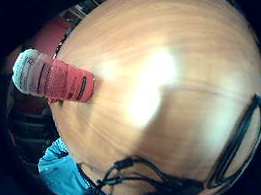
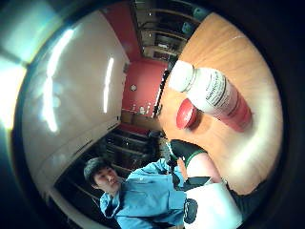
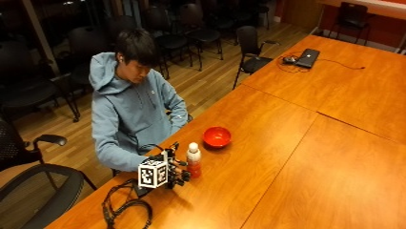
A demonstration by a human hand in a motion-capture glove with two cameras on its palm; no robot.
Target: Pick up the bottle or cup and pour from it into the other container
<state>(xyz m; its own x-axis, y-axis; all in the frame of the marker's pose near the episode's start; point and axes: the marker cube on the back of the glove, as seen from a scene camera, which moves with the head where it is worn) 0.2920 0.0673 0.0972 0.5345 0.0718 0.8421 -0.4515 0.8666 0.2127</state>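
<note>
A bottle with a white cap, a white label and red liquid stands upright on the wooden table in front of the seated person. A red bowl sits a little beyond it, apart from it. My gloved right hand is low over the table right beside the bottle, on its near side. In the thumb side palm view the bottle stands close by with the bowl behind it, and one finger reaches toward it without wrapping it. The little finger side palm view shows the bottle at the table's edge.
A black strap and cables lie on the table near the front corner, also seen as cables. A closed laptop with a cord sits far down the table. Office chairs stand along the table's side.
</note>
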